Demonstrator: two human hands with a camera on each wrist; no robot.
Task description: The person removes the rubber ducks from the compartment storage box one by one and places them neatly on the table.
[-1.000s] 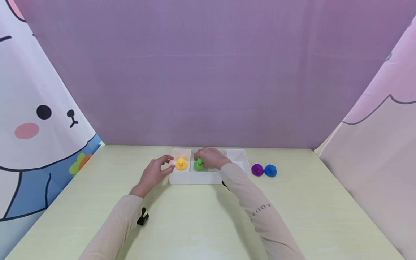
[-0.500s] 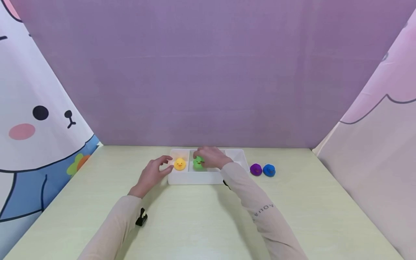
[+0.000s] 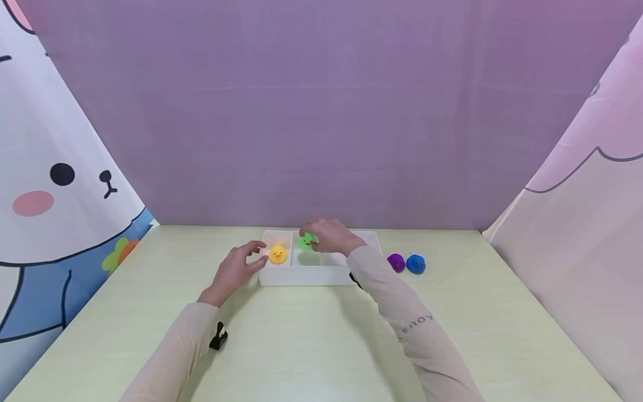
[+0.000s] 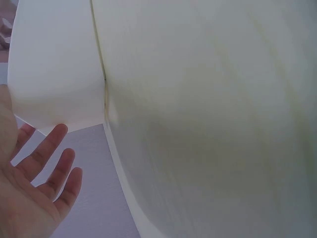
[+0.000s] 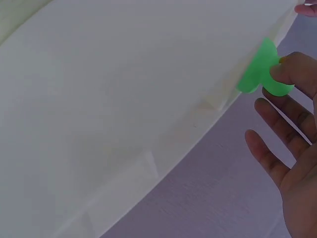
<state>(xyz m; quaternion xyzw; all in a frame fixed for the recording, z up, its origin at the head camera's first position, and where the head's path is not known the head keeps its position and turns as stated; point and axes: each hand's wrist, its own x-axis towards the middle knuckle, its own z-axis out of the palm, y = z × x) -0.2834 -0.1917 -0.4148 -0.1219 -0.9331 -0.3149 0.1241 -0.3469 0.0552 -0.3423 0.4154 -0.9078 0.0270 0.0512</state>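
A white divided box (image 3: 301, 275) stands on the table with a yellow rubber duck (image 3: 278, 254) in its leftmost compartment. My left hand (image 3: 235, 270) is at the box's left end, thumb and fingers apart and touching or nearly touching its wall. In the left wrist view that hand's fingers lie loosely bent beside the box end (image 4: 59, 74). Thumb and forefinger of my right hand (image 3: 331, 235) pinch a green rubber duck (image 3: 306, 241), held above the second compartment from the left. The right wrist view shows the green duck (image 5: 262, 69) clear of the box, other fingers spread.
On the table right of the box sit a purple rubber duck (image 3: 396, 262) and a blue rubber duck (image 3: 416, 263), side by side. A purple curtain (image 3: 321, 111) hangs close behind the box. Printed cloths flank the table on both sides.
The right hand has lifted the green duck up out of the second compartment, whose floor now shows. The left hand stays at the box's left end. The head view has shifted slightly.
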